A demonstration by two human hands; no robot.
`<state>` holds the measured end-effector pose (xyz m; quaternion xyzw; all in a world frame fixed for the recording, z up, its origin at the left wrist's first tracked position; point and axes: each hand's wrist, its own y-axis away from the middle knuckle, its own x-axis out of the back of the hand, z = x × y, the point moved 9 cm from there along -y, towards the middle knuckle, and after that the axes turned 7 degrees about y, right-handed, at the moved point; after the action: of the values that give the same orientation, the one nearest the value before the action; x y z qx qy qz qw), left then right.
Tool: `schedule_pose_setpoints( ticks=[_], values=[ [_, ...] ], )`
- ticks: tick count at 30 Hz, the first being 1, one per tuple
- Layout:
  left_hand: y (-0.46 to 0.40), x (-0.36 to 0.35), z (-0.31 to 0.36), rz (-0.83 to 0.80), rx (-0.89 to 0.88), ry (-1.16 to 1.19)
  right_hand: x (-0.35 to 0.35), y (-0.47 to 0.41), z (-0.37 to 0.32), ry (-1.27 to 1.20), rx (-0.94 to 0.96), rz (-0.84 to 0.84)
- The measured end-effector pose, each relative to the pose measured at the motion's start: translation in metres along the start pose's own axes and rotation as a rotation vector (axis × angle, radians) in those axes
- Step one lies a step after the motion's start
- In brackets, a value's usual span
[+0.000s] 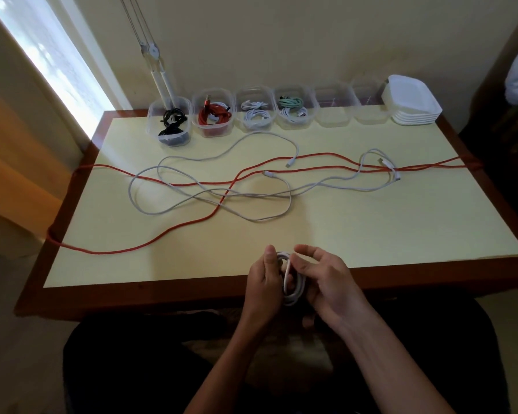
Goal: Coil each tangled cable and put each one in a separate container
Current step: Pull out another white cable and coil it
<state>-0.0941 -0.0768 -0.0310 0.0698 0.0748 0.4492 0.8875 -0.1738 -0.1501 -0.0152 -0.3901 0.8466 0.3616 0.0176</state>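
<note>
Across the desk point(371, 222), a cream top with a red-brown border, a long red cable point(174, 239) runs from the left edge to the right edge, doubling back on itself. Loose white cables point(251, 218) lie over and under it at mid-desk, their plugs apart from one another; how many there are cannot be told for certain.

Along the far edge stands a row of clear containers point(337, 107). The four on the left hold coiled cables: black, red, white, and green with white. The two on the right look unfilled. A stack of white lids point(413, 106) sits at the right end.

At the near edge, both hands hold a small white coil point(293, 289) just above the desk border. The left hand point(265, 286) grips the coil with curled fingers, thumb up. The right hand point(331, 283) has its fingers curled at the coil's top, apparently pinching the last turn.

Judgement: coiling of this cable is nearly finished. The next move calls for keeping the coil from springing open and carrying it over the tangle to an unfilled container.
</note>
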Motion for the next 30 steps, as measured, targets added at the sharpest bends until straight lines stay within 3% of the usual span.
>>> schedule_pose_setpoints(
  ticks=[3,5,6,10,12,18,21,26,28,30],
  values=[
    [0.0,0.015,0.0,0.169,-0.062,-0.124,0.009,0.011,-0.026,0.563,0.362,0.247],
    [0.002,0.026,0.008,0.306,-0.103,-0.223,0.011,0.025,-0.044,0.746,0.594,0.395],
    [0.002,0.029,0.012,0.347,-0.123,-0.269,0.008,0.027,-0.045,0.775,0.637,0.366],
    [0.003,0.029,0.022,0.349,-0.157,-0.373,-0.011,0.026,-0.022,0.862,0.506,0.065],
    [0.003,0.028,0.021,0.337,-0.174,-0.415,-0.01,0.023,-0.017,0.825,0.422,0.047],
    [0.001,0.025,0.027,0.164,-0.343,-0.605,0.008,0.018,-0.009,0.287,0.02,0.035],
    [0.001,0.029,0.03,0.14,-0.364,-0.605,0.01,0.016,-0.008,0.243,-0.059,-0.076],
    [-0.001,0.032,0.039,0.124,-0.395,-0.546,0.005,0.018,-0.018,0.457,0.007,-0.266],
    [-0.003,0.031,0.043,0.111,-0.385,-0.49,0.009,0.014,-0.029,0.669,0.134,-0.206],
    [-0.006,0.033,0.04,0.095,-0.274,-0.338,0.015,0.013,-0.05,1.009,0.402,-0.007]
  ],
)
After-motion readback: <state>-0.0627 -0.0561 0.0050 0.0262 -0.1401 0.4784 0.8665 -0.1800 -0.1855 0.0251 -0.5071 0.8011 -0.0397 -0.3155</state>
